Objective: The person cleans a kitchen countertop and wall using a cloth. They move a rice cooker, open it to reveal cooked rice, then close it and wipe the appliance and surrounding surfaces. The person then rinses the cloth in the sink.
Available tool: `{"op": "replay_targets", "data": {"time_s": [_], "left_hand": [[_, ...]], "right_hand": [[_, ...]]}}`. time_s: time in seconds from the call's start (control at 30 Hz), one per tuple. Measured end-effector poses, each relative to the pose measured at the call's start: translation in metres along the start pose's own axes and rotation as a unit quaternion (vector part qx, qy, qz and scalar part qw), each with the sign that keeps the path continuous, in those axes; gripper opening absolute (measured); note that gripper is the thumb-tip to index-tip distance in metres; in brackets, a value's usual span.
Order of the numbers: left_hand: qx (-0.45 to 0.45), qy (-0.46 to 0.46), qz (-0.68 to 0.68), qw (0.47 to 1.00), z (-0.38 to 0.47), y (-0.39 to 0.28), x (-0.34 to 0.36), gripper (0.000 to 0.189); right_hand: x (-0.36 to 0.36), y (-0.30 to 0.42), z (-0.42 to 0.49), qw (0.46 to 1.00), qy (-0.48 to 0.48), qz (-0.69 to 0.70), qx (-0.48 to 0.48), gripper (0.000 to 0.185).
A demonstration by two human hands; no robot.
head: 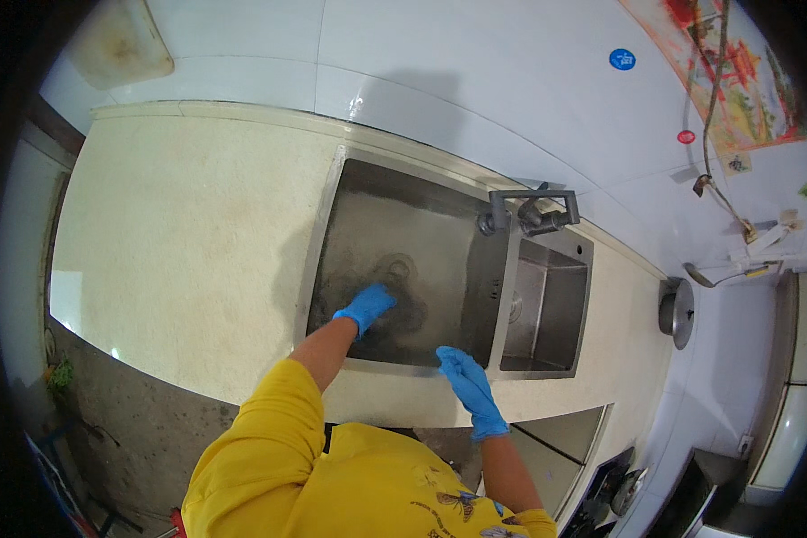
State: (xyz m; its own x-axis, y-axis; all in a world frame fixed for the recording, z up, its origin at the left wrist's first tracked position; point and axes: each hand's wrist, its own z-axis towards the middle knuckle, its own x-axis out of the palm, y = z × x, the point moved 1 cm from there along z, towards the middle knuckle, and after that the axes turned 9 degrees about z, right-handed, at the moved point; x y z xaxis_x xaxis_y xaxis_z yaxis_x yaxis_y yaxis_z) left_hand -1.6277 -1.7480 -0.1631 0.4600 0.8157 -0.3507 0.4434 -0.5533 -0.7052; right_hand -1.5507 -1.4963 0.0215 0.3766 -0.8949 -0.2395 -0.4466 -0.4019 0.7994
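Observation:
My left hand (370, 308), in a blue glove, is over the near left part of the large metal sink basin (477, 296); its fingers point down towards the cloudy water, and whether it holds something is hidden. In a matching glove, my right hand (464, 387) hovers by the basin's front rim with nothing seen in it, fingers close together and extended. A dark round drain fitting (398, 269) shows beyond my left hand. The dark faucet (545, 218) stands at the back between the large basin and the small basin (545, 302).
A pale countertop (188, 235) surrounds the sinks. A tiled wall (255, 74) rises behind, with a cutting board (121, 47) at upper left. To the right are a ladle (703, 276), a lidded pot (679, 315) and a gas stove (605, 484).

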Motion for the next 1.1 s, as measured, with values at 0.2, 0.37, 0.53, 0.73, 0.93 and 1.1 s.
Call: {"op": "replay_targets", "data": {"time_s": [0.2,0.37,0.53,0.73,0.93,1.1], "left_hand": [[0.014,-0.162,-0.343,0.925,-0.033,-0.005,0.006,0.048],[-0.044,-0.176,-0.241,0.954,-0.068,-0.018,-0.010,0.061],[-0.114,-0.052,-0.497,0.859,-0.072,-0.020,-0.006,0.085],[-0.129,0.045,-0.557,0.819,-0.042,0.014,0.038,0.095],[-0.166,0.088,-0.650,0.736,-0.069,-0.051,-0.004,0.068],[0.104,-0.058,-0.464,0.878,-0.038,0.019,0.037,0.052]], "right_hand": [[0.016,0.005,0.048,0.962,0.008,-0.254,-0.098,0.050],[0.032,0.000,0.113,0.960,-0.059,-0.268,-0.054,0.064],[0.077,-0.053,0.176,0.965,-0.054,-0.253,-0.052,0.073],[0.106,-0.067,0.176,0.984,0.047,0.127,0.117,0.044],[0.091,0.002,0.115,0.974,0.115,0.195,-0.010,0.037],[0.089,0.053,0.076,0.984,0.108,0.123,-0.069,0.042]]}}
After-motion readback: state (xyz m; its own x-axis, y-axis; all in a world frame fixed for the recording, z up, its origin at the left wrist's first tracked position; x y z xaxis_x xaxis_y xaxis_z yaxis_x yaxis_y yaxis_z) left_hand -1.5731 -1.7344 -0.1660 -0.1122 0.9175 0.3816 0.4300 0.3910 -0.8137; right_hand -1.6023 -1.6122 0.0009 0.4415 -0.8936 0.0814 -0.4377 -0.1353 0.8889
